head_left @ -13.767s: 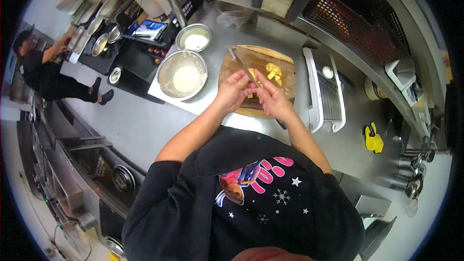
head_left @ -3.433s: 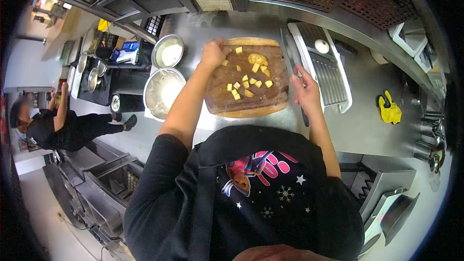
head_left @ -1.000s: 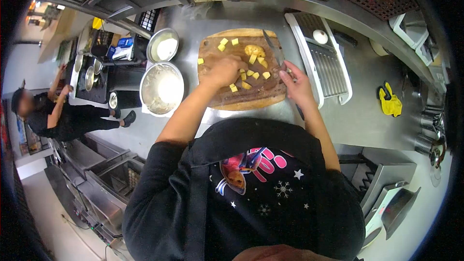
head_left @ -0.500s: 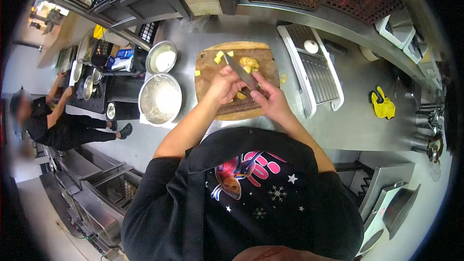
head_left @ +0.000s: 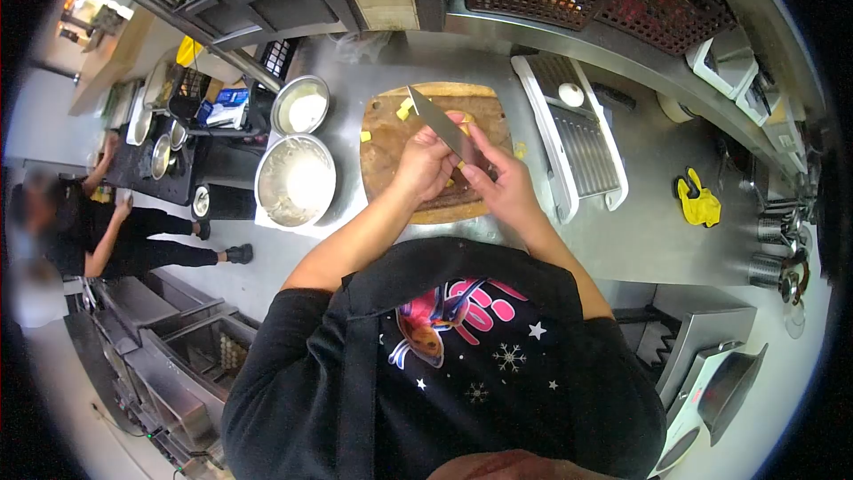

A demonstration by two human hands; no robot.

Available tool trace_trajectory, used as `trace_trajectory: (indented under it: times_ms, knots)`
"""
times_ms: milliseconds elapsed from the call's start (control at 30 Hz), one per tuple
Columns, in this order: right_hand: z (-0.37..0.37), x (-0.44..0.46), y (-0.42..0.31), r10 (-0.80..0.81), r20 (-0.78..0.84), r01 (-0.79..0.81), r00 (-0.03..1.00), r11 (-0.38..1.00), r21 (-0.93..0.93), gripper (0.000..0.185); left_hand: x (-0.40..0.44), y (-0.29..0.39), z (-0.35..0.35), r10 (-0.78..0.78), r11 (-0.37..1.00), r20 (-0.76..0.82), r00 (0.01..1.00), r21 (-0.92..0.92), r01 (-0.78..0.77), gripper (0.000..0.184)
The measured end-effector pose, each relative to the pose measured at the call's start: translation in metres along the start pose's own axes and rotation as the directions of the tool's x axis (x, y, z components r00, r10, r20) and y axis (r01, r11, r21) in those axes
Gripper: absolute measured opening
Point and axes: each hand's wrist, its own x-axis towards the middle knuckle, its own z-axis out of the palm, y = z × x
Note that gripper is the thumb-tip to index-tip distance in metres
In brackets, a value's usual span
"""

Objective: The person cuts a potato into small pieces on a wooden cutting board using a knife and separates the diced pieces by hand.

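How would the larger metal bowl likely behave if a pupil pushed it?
The larger metal bowl looks stiff, judging by its even, round metal rim. Its pale contents probably add some weight and might shift inside.

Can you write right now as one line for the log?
right hand: holding knife | left hand: close to blade | underneath: cutting board | board's left: large bowl

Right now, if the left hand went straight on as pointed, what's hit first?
Likely the grey steel knife blade, right at the fingers of the left hand; depth is unclear, so they may already touch.
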Motion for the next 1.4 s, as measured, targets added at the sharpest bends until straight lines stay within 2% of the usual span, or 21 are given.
trace_trajectory:
  times_ms: [67, 267, 367, 467, 567, 667, 767, 867, 967, 1033, 1167, 1400]
  knots:
    - [-0.001, 0.001, -0.002, -0.038, -0.010, 0.037, 0.999, 0.999, -0.016, 0.059, 0.000, -0.005, 0.001, 0.014, 1.000, 0.016, 1.000, -0.007, -0.013, 0.018]
    - [-0.001, 0.003, 0.002, -0.043, -0.022, 0.041, 0.999, 0.996, -0.077, 0.058, 0.000, -0.010, 0.005, 0.110, 0.994, -0.101, 0.989, 0.014, -0.109, 0.015]
    - [0.000, 0.003, -0.001, -0.045, -0.025, 0.044, 0.999, 0.998, -0.044, 0.056, -0.001, -0.009, 0.008, 0.118, 0.992, -0.115, 0.986, 0.047, -0.114, 0.015]
    - [-0.001, 0.004, 0.000, -0.077, -0.040, 0.073, 0.996, 0.994, -0.085, 0.056, 0.000, -0.013, 0.006, 0.128, 0.991, -0.134, 0.983, 0.043, -0.123, 0.015]
    - [-0.002, 0.005, 0.000, -0.089, -0.041, 0.084, 0.995, 0.991, -0.106, 0.055, -0.001, -0.014, 0.008, 0.149, 0.989, -0.119, 0.982, 0.032, -0.146, 0.015]
    - [-0.001, 0.005, 0.000, -0.108, -0.054, 0.104, 0.993, 0.992, -0.073, 0.055, 0.000, -0.013, 0.003, 0.218, 0.970, -0.054, 0.974, 0.117, -0.211, 0.011]
    - [-0.003, 0.004, 0.004, -0.019, -0.031, 0.020, 0.999, 0.999, 0.036, 0.053, -0.004, -0.006, 0.012, 0.248, 0.952, -0.035, 0.968, 0.194, -0.237, 0.007]
    - [0.001, 0.003, 0.005, -0.050, -0.069, 0.059, 0.996, 0.990, 0.130, 0.051, -0.002, -0.005, 0.008, 0.262, 0.939, -0.013, 0.965, 0.233, -0.252, 0.008]
    - [-0.004, -0.001, -0.007, 0.209, 0.051, -0.215, 0.977, 0.936, 0.280, 0.050, -0.001, -0.008, 0.003, 0.307, 0.923, -0.011, 0.952, 0.249, -0.295, 0.010]
    - [-0.003, -0.004, -0.007, 0.241, 0.063, -0.248, 0.968, 0.904, 0.347, 0.049, 0.000, -0.007, 0.000, 0.286, 0.924, -0.009, 0.958, 0.265, -0.274, 0.012]
    - [-0.001, -0.004, -0.005, 0.245, 0.068, -0.251, 0.967, 0.871, 0.422, 0.048, -0.001, -0.006, 0.002, 0.291, 0.926, -0.023, 0.956, 0.257, -0.276, 0.014]
    - [-0.002, -0.004, -0.004, 0.236, 0.126, -0.267, 0.963, 0.801, 0.536, 0.046, -0.001, -0.001, 0.000, 0.286, 0.913, 0.048, 0.957, 0.291, -0.287, 0.019]
